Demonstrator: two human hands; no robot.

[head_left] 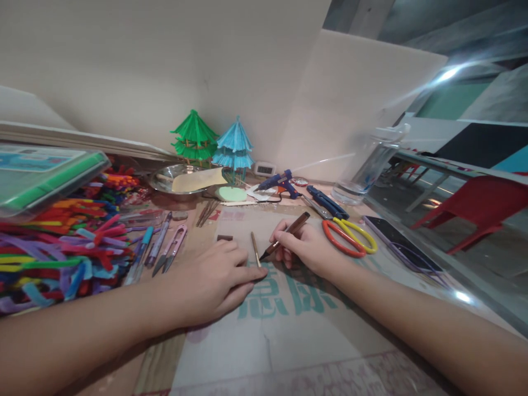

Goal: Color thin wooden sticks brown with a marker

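Observation:
A brown marker (293, 231) is gripped in my right hand (303, 245), its dark tip pointing down-left and touching or very near a thin stick (255, 246). That stick is brown along its upper part and pale near the lower end. The index fingertip of my left hand (218, 278) presses on the stick's lower end, with the other fingers lying on the sheet. A dark brown marker cap (225, 237) rests just beyond my left hand. Beneath everything is a whitish sheet (231, 352) with green printed characters.
Colourful pipe cleaners (61, 258), thread snips (171, 250) and pens (142, 253) lie left. Behind stand green (194, 137) and blue (235, 144) miniature trees, a metal bowl (159, 184) and a glue gun (280, 182). Scissors (344, 242), a phone (400, 242) and a clear jug (363, 165) are right.

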